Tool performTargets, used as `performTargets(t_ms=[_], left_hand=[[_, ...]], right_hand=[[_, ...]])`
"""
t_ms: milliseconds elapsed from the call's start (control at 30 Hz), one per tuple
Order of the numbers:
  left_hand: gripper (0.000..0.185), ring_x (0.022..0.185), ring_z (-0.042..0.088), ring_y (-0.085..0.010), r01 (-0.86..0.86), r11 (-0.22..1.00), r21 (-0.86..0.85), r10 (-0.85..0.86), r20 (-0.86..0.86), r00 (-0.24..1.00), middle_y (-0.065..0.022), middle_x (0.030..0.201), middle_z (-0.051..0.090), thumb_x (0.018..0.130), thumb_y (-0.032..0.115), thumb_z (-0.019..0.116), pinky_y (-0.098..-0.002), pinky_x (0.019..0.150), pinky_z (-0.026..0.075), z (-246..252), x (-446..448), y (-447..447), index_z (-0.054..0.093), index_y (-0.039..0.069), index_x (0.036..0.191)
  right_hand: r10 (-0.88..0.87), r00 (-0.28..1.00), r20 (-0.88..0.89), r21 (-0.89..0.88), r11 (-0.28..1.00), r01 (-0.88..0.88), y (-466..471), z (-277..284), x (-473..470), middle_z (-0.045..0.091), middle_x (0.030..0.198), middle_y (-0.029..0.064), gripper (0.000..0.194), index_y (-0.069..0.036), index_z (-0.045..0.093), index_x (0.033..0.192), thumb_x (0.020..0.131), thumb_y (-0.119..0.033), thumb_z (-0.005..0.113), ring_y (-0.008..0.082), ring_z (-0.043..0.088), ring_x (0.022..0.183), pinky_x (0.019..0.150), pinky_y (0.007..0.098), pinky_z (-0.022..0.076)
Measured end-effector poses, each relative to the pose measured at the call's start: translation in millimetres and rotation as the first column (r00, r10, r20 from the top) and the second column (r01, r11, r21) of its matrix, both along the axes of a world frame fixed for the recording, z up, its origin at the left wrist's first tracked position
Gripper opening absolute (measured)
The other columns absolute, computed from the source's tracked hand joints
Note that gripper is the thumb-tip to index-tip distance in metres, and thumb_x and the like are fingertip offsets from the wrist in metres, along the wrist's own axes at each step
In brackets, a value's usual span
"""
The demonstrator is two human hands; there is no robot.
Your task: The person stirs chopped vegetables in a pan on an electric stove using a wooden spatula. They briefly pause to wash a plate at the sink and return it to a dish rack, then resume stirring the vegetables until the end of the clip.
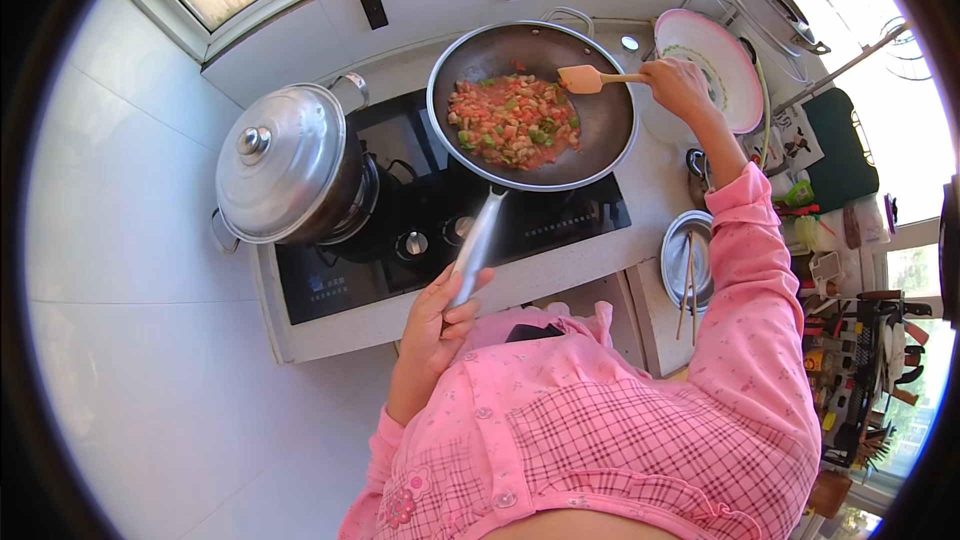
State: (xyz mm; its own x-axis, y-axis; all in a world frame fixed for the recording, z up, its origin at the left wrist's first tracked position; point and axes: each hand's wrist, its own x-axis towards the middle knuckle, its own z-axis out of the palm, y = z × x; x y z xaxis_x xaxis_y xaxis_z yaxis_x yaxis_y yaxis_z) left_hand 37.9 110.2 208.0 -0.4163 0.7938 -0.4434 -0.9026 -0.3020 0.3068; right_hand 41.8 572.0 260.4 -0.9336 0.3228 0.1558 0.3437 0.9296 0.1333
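My left hand [439,319] grips the metal handle [480,240] of a wide wok [607,116] over the right part of a black glass gas hob [360,285]. Inside the wok, a wet mix of chopped red, green and pale food [517,120] lies towards the left. In my right hand [679,86] is the thin handle of an orange spatula [582,79]. Its blade is above the wok's right side, by the edge of the food; whether it touches the pan I cannot tell. Behind that hand stands a pink-rimmed plate or basin [739,60].
A lidded metal pot [281,161] occupies the hob's left burner. On the right counter, a metal bowl [686,240] has chopsticks [688,277] across it. Farther right are a dark green board [840,146] and a rack of knives and utensils [862,367]. A tiled wall [135,187] bounds the left.
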Motion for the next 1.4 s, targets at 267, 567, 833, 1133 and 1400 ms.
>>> performTargets(t_ms=[267, 567, 833, 1133, 1400], left_hand=[[0.04, 0.055, 0.032, -0.0004, -0.011, 1.0, -0.006, 0.011, -0.016, 1.0, -0.0139, 0.113, 0.059, 0.096, 0.013, 0.05, -0.0112, 0.04, 0.025, 1, 1, 1, 0.042, 0.004, 0.133], [0.04, 0.055, 0.032, -0.0002, -0.015, 1.0, -0.009, 0.015, -0.026, 1.0, -0.0132, 0.113, 0.059, 0.096, 0.014, 0.05, -0.0112, 0.04, 0.025, 1, 2, 1, 0.042, 0.004, 0.133], [0.039, 0.054, 0.032, 0.0002, -0.018, 1.0, 0.013, 0.018, -0.003, 1.0, -0.013, 0.112, 0.059, 0.096, 0.014, 0.05, -0.0112, 0.04, 0.024, -3, 2, 1, 0.042, 0.003, 0.133], [0.037, 0.055, 0.033, 0.0001, -0.018, 1.0, 0.014, 0.017, 0.01, 1.0, -0.0135, 0.112, 0.059, 0.096, 0.014, 0.05, -0.0117, 0.04, 0.025, -5, 1, -1, 0.044, 0.003, 0.131], [0.037, 0.055, 0.033, 0.0001, -0.017, 1.0, 0.015, 0.017, 0.008, 1.0, -0.013, 0.111, 0.06, 0.096, 0.014, 0.05, -0.0118, 0.04, 0.025, -2, 2, 0, 0.044, 0.003, 0.13]], right_hand=[[-0.228, 0.948, 0.221, -0.223, 0.935, 0.277, 12, -36, -49, 0.069, 0.093, 0.0089, 0.018, -0.013, 0.072, 0.089, 0.082, -0.027, 0.063, 0.0261, 0.067, 0.085, 0.075, 0.0385, 0.0509], [-0.092, 0.992, 0.081, -0.443, 0.889, 0.118, 1, -68, -102, 0.069, 0.087, 0.0032, 0.02, -0.023, 0.072, 0.099, 0.083, -0.031, 0.065, 0.0203, 0.065, 0.083, 0.073, 0.0363, 0.0507], [0.346, 0.937, -0.046, -0.305, 0.888, -0.343, -40, -52, -109, 0.066, 0.09, 0.0057, 0.02, -0.022, 0.07, 0.101, 0.083, -0.021, 0.061, 0.0262, 0.062, 0.09, 0.076, 0.0383, 0.0481], [0.764, 0.644, 0.029, 0.149, 0.634, -0.759, -66, -1, -66, 0.054, 0.082, 0.0016, 0.032, -0.024, 0.067, 0.102, 0.075, -0.009, 0.058, 0.0196, 0.056, 0.086, 0.077, 0.0314, 0.0444], [0.736, 0.667, 0.115, 0.3, 0.614, -0.73, -74, 50, -20, 0.052, 0.081, 0.0009, 0.027, -0.017, 0.066, 0.098, 0.074, -0.006, 0.06, 0.0173, 0.055, 0.085, 0.076, 0.0306, 0.0449]])
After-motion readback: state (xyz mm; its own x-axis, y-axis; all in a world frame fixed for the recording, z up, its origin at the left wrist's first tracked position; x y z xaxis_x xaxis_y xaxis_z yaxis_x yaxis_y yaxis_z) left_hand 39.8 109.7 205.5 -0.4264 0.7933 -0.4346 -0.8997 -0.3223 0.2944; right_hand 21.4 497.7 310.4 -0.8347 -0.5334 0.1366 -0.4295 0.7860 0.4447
